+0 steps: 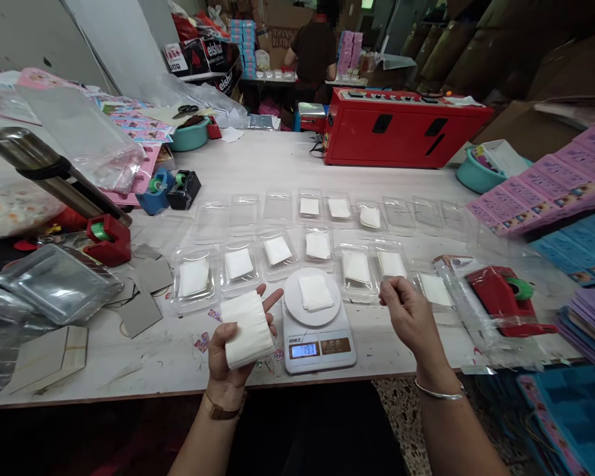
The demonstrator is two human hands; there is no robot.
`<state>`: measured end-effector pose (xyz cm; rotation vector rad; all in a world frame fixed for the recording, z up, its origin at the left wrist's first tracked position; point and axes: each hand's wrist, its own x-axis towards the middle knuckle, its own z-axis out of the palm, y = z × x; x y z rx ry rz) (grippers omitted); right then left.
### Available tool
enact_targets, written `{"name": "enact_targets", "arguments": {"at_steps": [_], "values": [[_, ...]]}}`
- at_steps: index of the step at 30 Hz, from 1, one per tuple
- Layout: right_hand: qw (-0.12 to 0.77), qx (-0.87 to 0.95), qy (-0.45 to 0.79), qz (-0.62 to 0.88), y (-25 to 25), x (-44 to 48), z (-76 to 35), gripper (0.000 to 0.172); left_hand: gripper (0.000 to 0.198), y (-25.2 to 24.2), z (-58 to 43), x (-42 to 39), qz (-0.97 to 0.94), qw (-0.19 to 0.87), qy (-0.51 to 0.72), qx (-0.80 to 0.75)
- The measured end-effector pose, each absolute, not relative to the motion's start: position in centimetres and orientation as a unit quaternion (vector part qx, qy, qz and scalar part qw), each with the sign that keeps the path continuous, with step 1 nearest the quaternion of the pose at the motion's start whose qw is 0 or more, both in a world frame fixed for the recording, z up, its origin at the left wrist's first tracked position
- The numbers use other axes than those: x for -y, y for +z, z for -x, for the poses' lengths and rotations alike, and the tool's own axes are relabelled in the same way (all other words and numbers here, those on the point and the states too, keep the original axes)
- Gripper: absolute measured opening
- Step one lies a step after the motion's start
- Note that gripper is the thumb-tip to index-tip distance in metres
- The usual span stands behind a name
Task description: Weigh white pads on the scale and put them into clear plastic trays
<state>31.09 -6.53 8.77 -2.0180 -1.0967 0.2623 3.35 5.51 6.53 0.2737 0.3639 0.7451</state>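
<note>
Left hand [224, 357] clasps a thick stack of creamy-white square sheets [248, 328], edges crinkled; right hand [409, 314] has its fingertips pinched together. Between both, a digital scale [322, 364] sits on the scuffed white table [258, 168], a red case [367, 142] beyond.

"What is the scale [318, 363] showing?"
"Its lit display [304, 348] is reading what looks like 19.7, the first digit being unsure; the characters above it are being too small for me."
"And the black box [203, 56]?"
"It is bearing white lettering like 'elshui'; the box below [231, 80] is repeating it; the carton [282, 38] farther back is carrying red lettering, too blurred for reading."
</note>
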Motion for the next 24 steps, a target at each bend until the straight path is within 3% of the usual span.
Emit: {"name": "enact_targets", "arguments": {"at_steps": [4, 9, 12, 18, 24], "values": [[0.352, 0.497, 0.146, 0.779, 8.5, 5.7, -30.8, 0.045, 0.090, 6.2, -3.9, -5.3, -0.119, 0.921, 0.337, -0.156], [0.289, 0.573, 0.154, 0.751, 8.6, 2.3, -31.1, 0.015, 0.090, 5.6, -4.9, -4.3, -0.104, 0.943, 0.289, -0.125], [0.221, 0.611, 0.169, 0.741, 9.0, -0.7, -30.8, 0.024, 0.093, 5.2, -6.3, -3.5, -0.088, 0.959, 0.242, -0.114], [0.034, 0.676, 0.169, 0.717, 9.1, -5.7, -28.7, 0.020, 0.094, 3.7, -9.7, -2.7, -0.062, 0.974, 0.190, -0.108], [-0.023, 0.683, 0.159, 0.713, 8.3, -7.1, -28.0, 0.025, 0.092, 2.3, -10.9, -2.9, -0.048, 0.970, 0.192, -0.138]]}}
